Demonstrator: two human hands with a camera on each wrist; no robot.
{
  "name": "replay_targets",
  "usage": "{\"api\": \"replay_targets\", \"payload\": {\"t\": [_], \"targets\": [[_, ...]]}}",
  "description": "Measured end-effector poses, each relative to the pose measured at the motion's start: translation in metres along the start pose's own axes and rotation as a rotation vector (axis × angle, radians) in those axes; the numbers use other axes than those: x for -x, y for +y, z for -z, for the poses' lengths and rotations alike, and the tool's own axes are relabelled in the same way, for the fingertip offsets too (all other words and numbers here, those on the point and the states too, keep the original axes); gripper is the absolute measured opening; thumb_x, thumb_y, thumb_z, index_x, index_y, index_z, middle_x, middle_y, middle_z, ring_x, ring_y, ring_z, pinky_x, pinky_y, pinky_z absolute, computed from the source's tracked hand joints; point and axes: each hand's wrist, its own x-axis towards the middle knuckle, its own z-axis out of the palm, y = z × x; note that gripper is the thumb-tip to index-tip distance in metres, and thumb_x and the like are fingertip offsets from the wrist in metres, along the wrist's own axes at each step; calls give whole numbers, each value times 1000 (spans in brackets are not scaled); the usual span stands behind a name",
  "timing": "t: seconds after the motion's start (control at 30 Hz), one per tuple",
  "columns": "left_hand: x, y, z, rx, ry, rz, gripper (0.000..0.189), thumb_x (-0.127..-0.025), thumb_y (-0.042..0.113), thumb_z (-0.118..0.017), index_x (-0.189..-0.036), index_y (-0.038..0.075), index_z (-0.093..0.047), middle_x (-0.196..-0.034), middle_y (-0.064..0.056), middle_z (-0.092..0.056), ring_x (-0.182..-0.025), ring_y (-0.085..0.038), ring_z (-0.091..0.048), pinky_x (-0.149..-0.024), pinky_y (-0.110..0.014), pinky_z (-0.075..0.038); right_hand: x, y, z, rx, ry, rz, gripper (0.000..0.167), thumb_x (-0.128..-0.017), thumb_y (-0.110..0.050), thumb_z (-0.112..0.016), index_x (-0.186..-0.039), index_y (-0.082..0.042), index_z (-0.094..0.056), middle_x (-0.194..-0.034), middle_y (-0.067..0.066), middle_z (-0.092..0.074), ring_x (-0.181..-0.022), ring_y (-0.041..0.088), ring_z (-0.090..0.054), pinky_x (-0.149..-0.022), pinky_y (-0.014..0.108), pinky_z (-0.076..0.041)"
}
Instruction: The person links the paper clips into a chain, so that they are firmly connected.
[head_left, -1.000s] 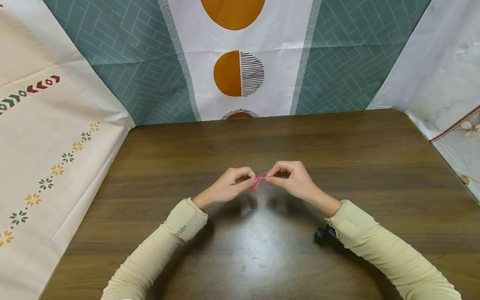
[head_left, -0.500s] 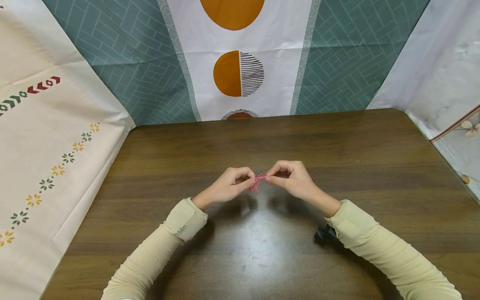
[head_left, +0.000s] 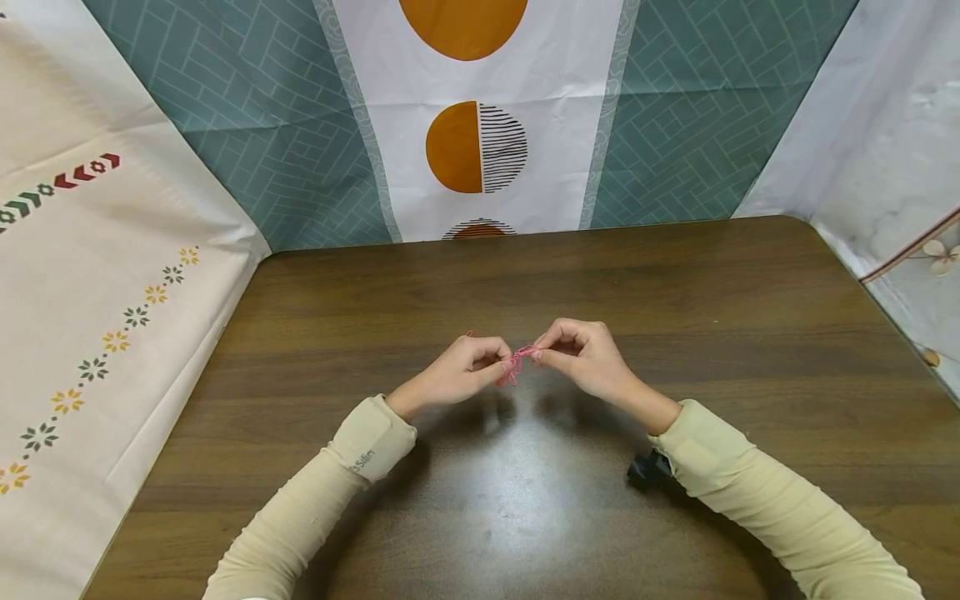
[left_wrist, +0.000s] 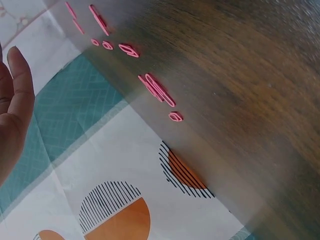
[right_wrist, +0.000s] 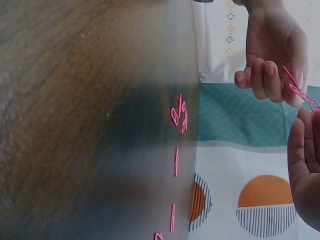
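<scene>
In the head view my left hand (head_left: 461,369) pinches pink paper clips (head_left: 515,367) between thumb and forefinger above the middle of the table. Opposite it, my right hand (head_left: 588,360) pinches the other end of these clips. The clips stretch across the short gap between the fingertips, and some hang below. From the right wrist, linked pink paper clips (right_wrist: 301,93) show between the left hand (right_wrist: 272,55) and the right hand (right_wrist: 305,170). The fingers hide part of them. A bit of pink shows behind the left hand in the head view.
Several more pink paper clips (left_wrist: 157,90) show against the brown wooden table (head_left: 480,283) in both wrist views. A black object (head_left: 649,469) sits under the right sleeve cuff. Patterned cloths (head_left: 300,125) surround the table's back and sides.
My right hand has risen very slightly, and the pink paper clips between the fingertips have shifted a little. Both hands keep their pinch; the left hand is almost still.
</scene>
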Motion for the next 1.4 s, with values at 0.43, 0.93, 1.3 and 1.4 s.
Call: {"api": "replay_targets", "payload": {"t": [0.43, 0.93, 1.3, 1.4], "targets": [[3, -3, 4, -21, 0, -15, 14, -92, 4, -50, -79, 2, -57, -68, -9, -59, -59, -24, -52, -68, -26, -39, -1, 0, 10, 42, 14, -16, 5, -78, 7, -66, -76, 3, -63, -79, 18, -64, -67, 23, -65, -63, 28, -53], [6, -2, 8, -3, 51, 76, 11, -92, 0, -50, -83, -4, -56, -68, -15, -59, -66, -38, -55, -56, -24, -41, 4, 1, 18, 149, -37, -109, 6, -80, -2, -67, -83, 4, -66, -74, 12, -65, -67, 23, -64, -63, 35, -52], [8, 2, 12, 107, 99, 131, 11, -87, -4, -56, -96, -8, -61, -75, -23, -62, -69, -37, -59, -66, -46, -49, 8, 1, 20, 144, -12, -66, 5, -77, 2, -69, -82, 2, -68, -87, 15, -65, -69, 20, -64, -62, 24, -52], [9, 1, 14, 117, 83, 117, 18, -86, -6, -53, -102, -8, -60, -73, -21, -62, -66, -27, -58, -63, -41, -48, 8, 2, 21, 137, -18, -70, 5, -77, 1, -69, -82, 2, -69, -89, 18, -65, -70, 17, -64, -63, 25, -52]]}}
